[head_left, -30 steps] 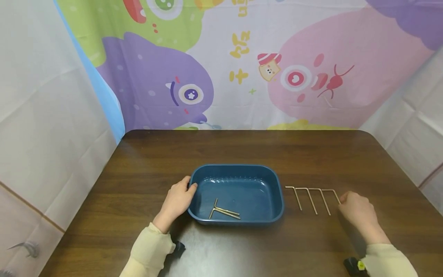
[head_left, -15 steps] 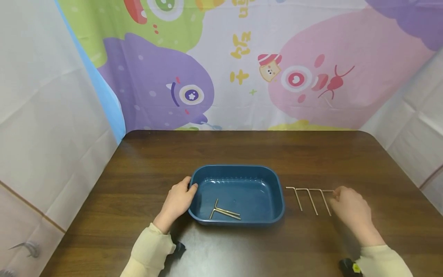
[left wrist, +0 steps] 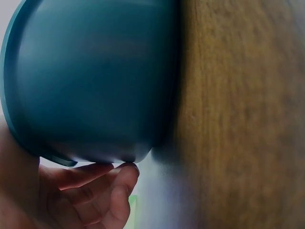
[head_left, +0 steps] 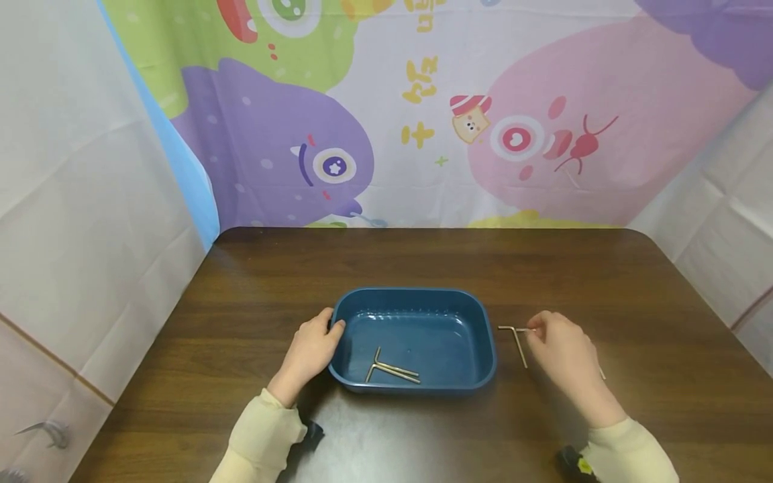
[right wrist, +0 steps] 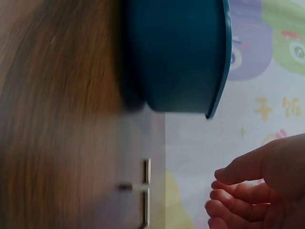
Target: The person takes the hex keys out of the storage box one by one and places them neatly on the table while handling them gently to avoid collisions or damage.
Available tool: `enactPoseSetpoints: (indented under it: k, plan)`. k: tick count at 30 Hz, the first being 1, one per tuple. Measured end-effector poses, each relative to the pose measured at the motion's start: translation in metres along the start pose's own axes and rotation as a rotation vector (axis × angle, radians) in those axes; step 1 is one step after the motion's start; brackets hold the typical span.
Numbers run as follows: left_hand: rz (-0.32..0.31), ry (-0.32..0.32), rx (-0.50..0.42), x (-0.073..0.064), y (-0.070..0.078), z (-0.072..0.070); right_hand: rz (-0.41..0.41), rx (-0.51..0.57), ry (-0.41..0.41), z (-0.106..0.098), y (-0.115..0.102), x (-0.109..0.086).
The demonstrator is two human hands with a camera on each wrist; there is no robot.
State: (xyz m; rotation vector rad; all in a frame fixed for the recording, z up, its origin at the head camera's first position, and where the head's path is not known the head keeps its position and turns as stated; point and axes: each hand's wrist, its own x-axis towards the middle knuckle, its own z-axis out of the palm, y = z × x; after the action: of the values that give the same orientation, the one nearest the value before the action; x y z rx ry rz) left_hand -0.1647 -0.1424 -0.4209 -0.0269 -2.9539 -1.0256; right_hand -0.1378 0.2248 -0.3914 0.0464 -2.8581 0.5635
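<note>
Gripping the tub (head_left: 435, 345) mid-frame, left hand (head_left: 309, 352); right hand (head_left: 564, 350) hovers, fingers narrow, empty, near bent metal rods (head_left: 519, 347) at center right. Two more rods (head_left: 395, 373) inside tub. Hasty pinch could knock neighbors askew, rods lying close.

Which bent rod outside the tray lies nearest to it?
The leftmost outside rod, just right of the tray; others lie farther right, by the right hand.

rod (head_left: 602, 374) mostly hidden, wrist-view tray (left wrist: 90, 81) cropped
</note>
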Motion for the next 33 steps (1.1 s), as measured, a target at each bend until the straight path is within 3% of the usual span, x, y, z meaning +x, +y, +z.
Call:
enactPoseSetpoints:
  k: [11,33]
  plan:
    - [0.001,0.008,0.003,0.001,-0.001,0.001,-0.05,0.042,0.047,0.006,-0.029,0.003]
    - [0.002,0.012,0.002,0.0,0.0,0.0,-0.141,0.062,0.009,0.021,-0.071,0.009]
